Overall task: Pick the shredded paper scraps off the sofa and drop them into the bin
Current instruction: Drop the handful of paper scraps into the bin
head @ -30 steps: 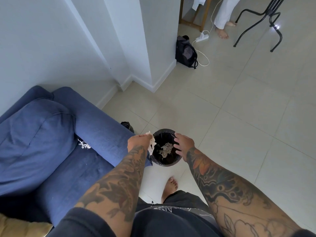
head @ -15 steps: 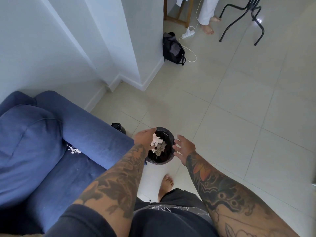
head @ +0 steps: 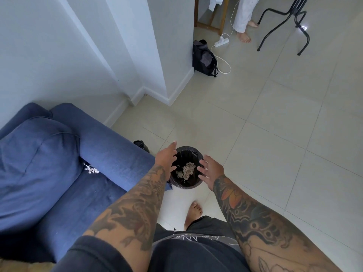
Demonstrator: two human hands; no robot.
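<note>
Left of both hands, a small clump of scraps (head: 90, 169) lies on the sofa (head: 110, 154) seat, tucked against the armrest, while the scraps (head: 186, 170) already dropped sit in the bin (head: 193, 185) below and between the hands. The left hand (head: 166, 157) hangs over the bin's near-left rim with fingers straight and nothing in its grip; the right hand (head: 211, 170) spreads open at the right rim, also empty. To do this well, check no strands cling to the fingers, then reach left for the clump.
</note>
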